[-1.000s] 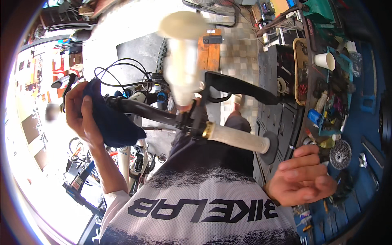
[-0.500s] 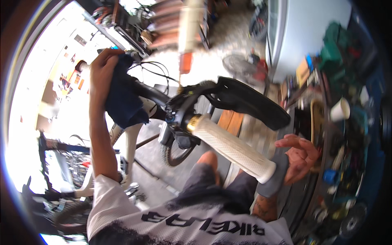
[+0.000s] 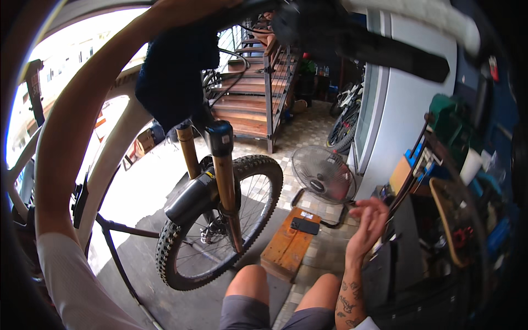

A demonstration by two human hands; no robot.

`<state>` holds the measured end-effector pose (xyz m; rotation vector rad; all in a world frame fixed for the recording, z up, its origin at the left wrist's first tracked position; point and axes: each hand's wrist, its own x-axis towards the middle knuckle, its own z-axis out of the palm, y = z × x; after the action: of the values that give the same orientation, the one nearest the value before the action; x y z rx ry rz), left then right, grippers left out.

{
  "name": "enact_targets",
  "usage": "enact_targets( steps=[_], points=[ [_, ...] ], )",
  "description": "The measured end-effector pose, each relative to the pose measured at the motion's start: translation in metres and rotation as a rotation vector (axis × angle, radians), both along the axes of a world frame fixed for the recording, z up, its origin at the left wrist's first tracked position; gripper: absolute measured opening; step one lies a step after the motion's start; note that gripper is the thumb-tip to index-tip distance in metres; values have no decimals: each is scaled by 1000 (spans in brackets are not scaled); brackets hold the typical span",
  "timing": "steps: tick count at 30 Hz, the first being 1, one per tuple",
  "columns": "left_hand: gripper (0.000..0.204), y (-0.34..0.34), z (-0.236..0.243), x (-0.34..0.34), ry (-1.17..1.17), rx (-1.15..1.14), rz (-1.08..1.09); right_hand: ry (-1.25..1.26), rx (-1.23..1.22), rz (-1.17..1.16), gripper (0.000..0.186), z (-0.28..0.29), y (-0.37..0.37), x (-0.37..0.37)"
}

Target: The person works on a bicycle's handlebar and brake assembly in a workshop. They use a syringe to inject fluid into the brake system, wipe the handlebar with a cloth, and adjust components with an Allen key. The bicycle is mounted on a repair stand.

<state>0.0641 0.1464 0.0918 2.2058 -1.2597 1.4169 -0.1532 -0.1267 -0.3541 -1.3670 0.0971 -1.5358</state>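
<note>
My left arm reaches up along the left of the view, and my left hand (image 3: 184,10) grips a dark blue cloth (image 3: 173,82) pressed against the top of a bicycle's gold fork (image 3: 225,187). The fork holds a knobby front wheel (image 3: 264,181) that hangs just above the floor. A handlebar with a white grip (image 3: 429,14) and a black brake lever (image 3: 385,52) crosses the top. My right hand (image 3: 367,220) is raised at lower right, holding nothing, with its fingers spread and touching nothing. My knees show at the bottom.
A small wooden bench (image 3: 283,250) with a black phone (image 3: 305,225) stands on the tiled floor beside a floor fan (image 3: 322,176). Wooden stairs (image 3: 250,93) rise behind. A cluttered workbench (image 3: 456,181) fills the right, and another bicycle (image 3: 346,121) leans by the white wall.
The view has swung upward, so the handlebar now sits at the top. My right hand has let go of the white grip and hangs free. My left hand still holds the cloth.
</note>
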Motion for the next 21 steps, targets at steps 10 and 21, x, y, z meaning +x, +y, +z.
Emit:
enact_targets(
  steps=[10,21],
  points=[
    [28,27,53,100,-410,227,-70,641,352,147,20,-286,-7,36],
    [32,5,37,68,-368,-11,-47,1153,-10,197,60,-397,20,71]
  ],
)
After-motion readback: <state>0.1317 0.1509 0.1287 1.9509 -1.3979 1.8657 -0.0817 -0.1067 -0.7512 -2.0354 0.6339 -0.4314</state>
